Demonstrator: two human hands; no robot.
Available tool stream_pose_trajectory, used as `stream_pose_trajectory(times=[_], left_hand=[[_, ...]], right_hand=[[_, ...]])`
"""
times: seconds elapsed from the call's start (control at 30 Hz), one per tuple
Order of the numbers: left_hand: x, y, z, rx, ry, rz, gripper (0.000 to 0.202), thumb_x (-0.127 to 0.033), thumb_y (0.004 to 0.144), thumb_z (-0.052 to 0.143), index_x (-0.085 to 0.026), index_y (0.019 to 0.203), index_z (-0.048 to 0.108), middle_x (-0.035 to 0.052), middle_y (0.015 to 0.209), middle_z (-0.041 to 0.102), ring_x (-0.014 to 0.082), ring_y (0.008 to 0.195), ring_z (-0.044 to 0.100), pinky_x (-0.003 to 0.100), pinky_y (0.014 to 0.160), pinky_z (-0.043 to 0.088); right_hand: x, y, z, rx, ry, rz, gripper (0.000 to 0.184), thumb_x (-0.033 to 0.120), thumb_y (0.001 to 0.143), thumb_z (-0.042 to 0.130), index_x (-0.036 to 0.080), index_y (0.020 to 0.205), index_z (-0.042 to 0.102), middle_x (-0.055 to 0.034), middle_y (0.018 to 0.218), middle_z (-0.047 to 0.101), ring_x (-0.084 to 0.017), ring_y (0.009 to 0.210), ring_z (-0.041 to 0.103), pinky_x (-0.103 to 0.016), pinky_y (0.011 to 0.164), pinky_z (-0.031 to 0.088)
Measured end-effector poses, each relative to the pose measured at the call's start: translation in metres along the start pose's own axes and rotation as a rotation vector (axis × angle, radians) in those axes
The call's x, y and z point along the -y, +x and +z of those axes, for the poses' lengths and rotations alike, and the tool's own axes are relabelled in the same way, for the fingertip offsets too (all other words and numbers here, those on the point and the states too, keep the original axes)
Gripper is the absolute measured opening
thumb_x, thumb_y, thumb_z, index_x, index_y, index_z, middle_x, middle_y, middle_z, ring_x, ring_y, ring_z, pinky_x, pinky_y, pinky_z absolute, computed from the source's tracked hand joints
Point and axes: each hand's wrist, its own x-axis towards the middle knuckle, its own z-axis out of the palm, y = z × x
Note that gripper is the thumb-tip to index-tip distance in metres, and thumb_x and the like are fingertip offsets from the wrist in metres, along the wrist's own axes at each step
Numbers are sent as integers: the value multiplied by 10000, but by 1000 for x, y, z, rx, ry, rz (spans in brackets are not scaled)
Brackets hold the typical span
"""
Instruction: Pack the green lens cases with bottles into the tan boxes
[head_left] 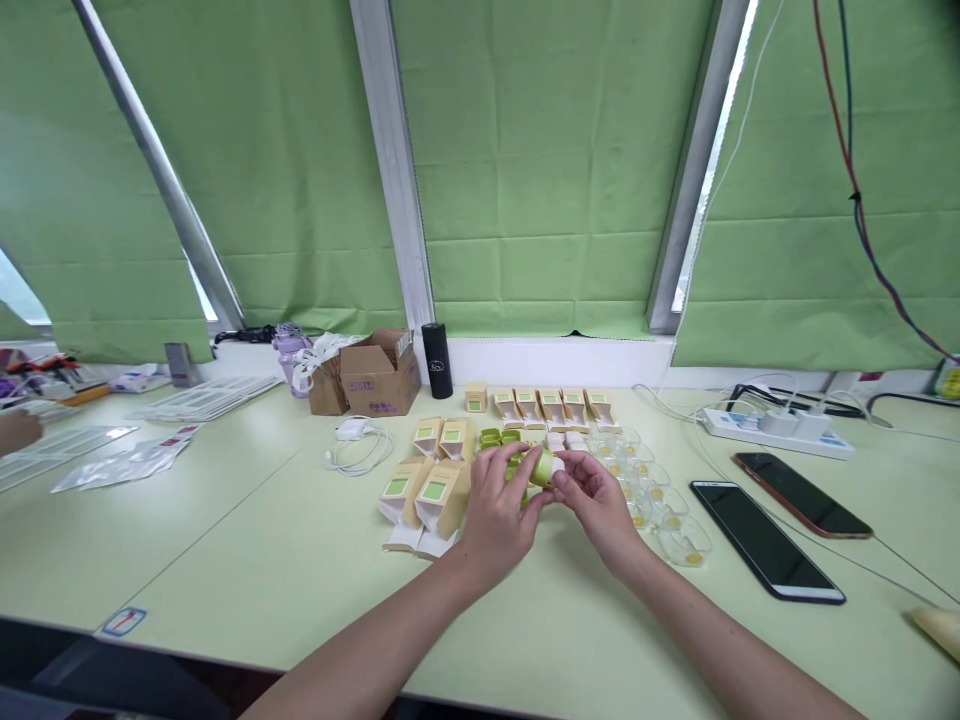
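Note:
My left hand (496, 508) is closed around a small green plastic case (540, 469). At the case's right end shows a white piece (556, 467), which the fingers of my right hand (600, 500) pinch. Whether the white piece sits inside the case or only against it, I cannot tell. Behind my hands are more green cases (491, 437) and white pieces (564, 441), partly hidden. Open cream cartons with green labels (435, 491) lie left of my left hand. Clear plastic trays with yellow dots (664, 495) are spread to the right of my right hand.
Open cartons (551, 407) line the back beside a closed small box (475, 398). A black cylinder (436, 362) and cardboard box (380, 375) stand behind. Two phones (765, 540) and a power strip (776, 433) lie right. Another person's hand (19, 432) is far left.

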Motion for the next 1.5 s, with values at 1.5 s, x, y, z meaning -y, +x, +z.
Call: stream_pose_trajectory(times=[1.5], left_hand=[[6,6,14,244,-1263,-698,703,-586,899,803,-157,1437,659,188,1383,719,343,1267,708,489,1098,591]], right_hand=[[-15,-1,-22,203,-1088,-847,445,158,1063,518,273,1492,542,-135,1402,720,-297,1297,709,-492,1014,660]])
